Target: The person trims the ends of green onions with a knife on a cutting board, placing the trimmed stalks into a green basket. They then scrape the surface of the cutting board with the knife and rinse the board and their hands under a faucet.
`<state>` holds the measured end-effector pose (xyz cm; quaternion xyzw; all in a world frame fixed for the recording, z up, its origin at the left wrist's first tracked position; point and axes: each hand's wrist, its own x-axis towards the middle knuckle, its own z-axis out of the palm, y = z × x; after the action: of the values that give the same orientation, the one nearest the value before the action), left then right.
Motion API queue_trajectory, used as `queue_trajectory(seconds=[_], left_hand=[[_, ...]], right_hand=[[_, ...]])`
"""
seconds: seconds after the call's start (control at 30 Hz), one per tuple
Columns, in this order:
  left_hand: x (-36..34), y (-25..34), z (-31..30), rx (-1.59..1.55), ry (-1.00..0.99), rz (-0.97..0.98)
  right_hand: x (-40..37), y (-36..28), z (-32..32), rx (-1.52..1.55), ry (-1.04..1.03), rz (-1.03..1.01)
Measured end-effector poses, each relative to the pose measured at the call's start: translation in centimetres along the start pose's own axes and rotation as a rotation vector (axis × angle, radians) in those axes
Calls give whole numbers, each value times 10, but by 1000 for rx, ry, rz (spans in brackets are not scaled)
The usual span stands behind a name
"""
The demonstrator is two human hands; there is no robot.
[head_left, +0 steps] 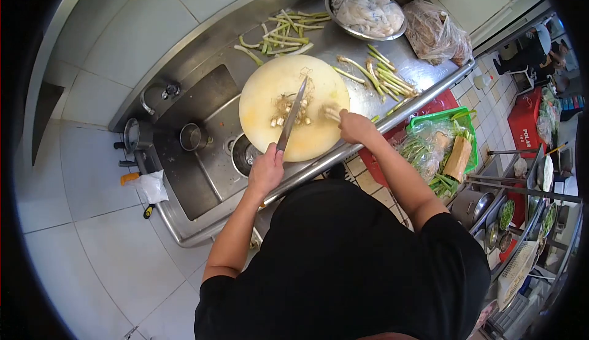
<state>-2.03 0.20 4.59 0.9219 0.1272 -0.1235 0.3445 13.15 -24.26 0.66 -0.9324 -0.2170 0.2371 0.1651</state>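
My left hand (267, 169) is closed round the handle of a long knife (291, 119). Its blade points away from me, low over a round, pale yellow cutting board (261, 94). Cut white root ends (303, 119) and stringy roots lie around the blade. At the board's right edge, my right hand (358, 126) grips a small bunch of scallions (332, 114), its rooted ends facing the blade and slightly blurred. Rooted scallions (392, 82) lie on the steel counter to the right. Beyond the board is a pile of green and white stalks (285, 32).
Left of the board is a steel sink (199, 180) holding a small pot (193, 137), with a faucet (161, 96) behind. A metal bowl (368, 33) with plastic bags stands at the back. Below the counter's right edge sits a green crate (472, 132) of greens.
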Motion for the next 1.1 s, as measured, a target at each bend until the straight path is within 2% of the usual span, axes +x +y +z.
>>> queue_trajectory(seconds=[0.1,0.17,0.37,0.47,0.6,0.67,0.97,1.03,1.1], left_hand=[[-10,9,1,112,-74,21],[-14,16,5,212,-200,49],[-29,33,-18,294,-323,-36],[-19,29,-20,260,-376,3],[-1,27,-6,270,-376,29],[-3,34,-10,271,-318,-26],[-5,34,-30,321,-430,-9],[0,30,-23,310,-437,3],[15,23,-2,295,-442,15]], right_hand=[[-19,-13,6,-217,-11,41],[-23,-16,11,-215,10,39],[-21,-14,14,-226,23,37],[-22,-14,12,-208,22,30],[-23,-16,8,-195,-23,49],[-22,-13,9,-210,-21,50],[-18,-12,10,-207,-46,42],[-19,-12,12,-202,-64,41],[-22,-11,15,-207,13,16]])
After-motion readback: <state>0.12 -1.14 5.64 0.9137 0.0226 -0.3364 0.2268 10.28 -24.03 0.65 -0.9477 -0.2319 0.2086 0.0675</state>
